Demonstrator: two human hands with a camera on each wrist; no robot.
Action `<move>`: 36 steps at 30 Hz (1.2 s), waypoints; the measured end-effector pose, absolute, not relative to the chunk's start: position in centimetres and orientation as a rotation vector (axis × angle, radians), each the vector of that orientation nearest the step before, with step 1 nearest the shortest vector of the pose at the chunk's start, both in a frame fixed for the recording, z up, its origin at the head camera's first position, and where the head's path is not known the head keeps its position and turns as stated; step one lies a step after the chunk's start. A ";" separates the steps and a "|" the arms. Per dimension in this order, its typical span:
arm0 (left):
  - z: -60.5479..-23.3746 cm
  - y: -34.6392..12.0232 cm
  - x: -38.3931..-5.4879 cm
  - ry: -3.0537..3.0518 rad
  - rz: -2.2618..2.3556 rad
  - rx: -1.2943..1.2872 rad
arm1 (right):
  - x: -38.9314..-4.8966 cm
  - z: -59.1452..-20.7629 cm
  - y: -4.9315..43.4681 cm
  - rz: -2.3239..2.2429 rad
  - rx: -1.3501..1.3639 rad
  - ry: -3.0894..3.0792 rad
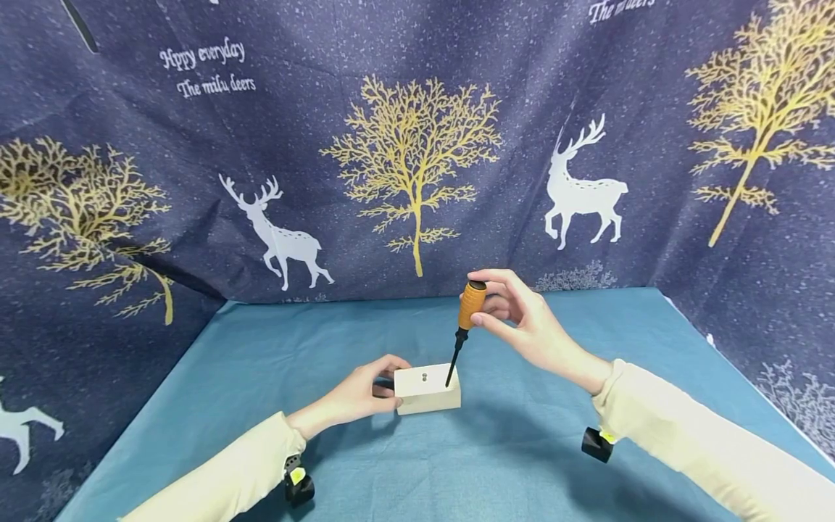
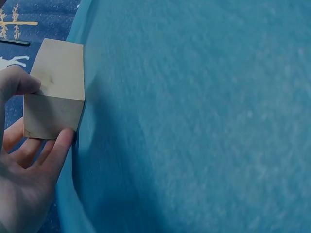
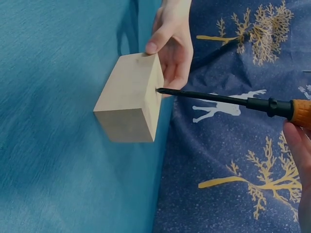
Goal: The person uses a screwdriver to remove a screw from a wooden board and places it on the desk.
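Observation:
A pale wooden block rests on the blue cloth, with small dark marks on its top face. My left hand grips the block's left end, thumb on the near side and fingers at the end and far side; the left wrist view shows this hand around the block. My right hand holds a screwdriver by its orange handle, the black shaft slanting down. In the right wrist view, the screwdriver's tip meets or hovers just off the block's top face; contact is unclear.
Blue cloth covers the table. Behind it hangs a dark blue curtain printed with white deer and yellow trees. Small black devices are strapped at both wrists.

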State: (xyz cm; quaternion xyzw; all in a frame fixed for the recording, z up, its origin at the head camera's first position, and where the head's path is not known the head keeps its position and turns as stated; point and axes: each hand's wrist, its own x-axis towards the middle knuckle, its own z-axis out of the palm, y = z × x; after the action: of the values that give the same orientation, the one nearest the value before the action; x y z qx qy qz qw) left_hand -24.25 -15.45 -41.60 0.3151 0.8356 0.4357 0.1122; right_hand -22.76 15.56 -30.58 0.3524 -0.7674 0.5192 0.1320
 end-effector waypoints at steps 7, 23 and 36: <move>-41.6 -14.7 -23.9 2.429 1.292 0.951 | -22.9 -30.6 15.3 1.501 1.035 -2.215; -41.7 -14.4 -23.8 2.355 1.321 0.947 | -22.9 -30.5 14.6 1.518 1.071 -2.207; -41.6 -14.4 -23.9 2.362 1.327 0.936 | -23.2 -30.9 14.3 1.464 1.105 -2.216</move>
State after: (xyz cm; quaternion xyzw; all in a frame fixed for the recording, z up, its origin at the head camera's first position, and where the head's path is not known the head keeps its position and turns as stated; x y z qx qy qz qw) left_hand -23.87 -14.37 -41.61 0.3236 0.8162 0.4585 0.1373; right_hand -23.17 14.28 -30.87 0.3807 -0.7635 0.5046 0.1323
